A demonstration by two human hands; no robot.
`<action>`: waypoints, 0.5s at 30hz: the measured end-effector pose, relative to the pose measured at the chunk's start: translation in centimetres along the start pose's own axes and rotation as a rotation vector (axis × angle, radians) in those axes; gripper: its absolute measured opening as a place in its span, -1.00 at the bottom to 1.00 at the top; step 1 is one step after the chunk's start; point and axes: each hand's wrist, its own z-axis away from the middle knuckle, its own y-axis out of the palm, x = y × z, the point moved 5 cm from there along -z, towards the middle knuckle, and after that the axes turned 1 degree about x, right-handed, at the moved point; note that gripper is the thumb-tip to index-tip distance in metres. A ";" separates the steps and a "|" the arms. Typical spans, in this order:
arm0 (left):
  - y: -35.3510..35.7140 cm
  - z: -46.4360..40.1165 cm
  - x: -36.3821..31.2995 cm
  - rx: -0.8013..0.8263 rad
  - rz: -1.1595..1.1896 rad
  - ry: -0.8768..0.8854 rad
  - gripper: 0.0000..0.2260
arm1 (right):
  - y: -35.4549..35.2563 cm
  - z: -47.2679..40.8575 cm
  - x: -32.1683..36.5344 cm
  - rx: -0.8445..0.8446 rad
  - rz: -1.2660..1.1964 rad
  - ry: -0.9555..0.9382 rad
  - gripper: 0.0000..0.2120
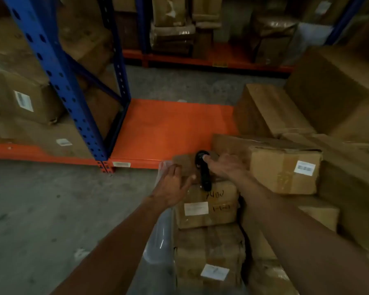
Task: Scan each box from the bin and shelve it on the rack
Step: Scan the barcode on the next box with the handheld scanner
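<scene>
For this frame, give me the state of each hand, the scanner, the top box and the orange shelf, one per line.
left hand: open, fingers spread on the top box's left edge
right hand: open, fingertips touching the scanner head
scanner: lying on the top box, not gripped
top box: closed, resting on the stack
orange shelf: partly bare

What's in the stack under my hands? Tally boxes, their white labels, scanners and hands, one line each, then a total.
Boxes: 2
Labels: 2
Scanner: 1
Hands: 2, left hand and right hand
Total: 7
</scene>
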 end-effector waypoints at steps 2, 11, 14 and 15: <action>1.7 -0.4 1.1 0.015 0.060 0.050 -0.42 | 1.6 -1.8 0.3 -0.017 0.017 0.015 -0.07; 6.3 -1.6 5.0 -0.103 0.027 0.333 -0.61 | 6.3 -6.1 3.1 -0.109 -0.025 -0.003 -0.13; 6.6 -1.9 5.5 -0.149 -0.009 0.376 -0.56 | 6.2 -5.5 3.0 -0.230 -0.033 -0.025 -0.41; 6.7 -2.1 5.6 -0.162 -0.023 0.377 -0.53 | 6.1 -5.1 3.0 -0.249 -0.053 -0.038 -0.44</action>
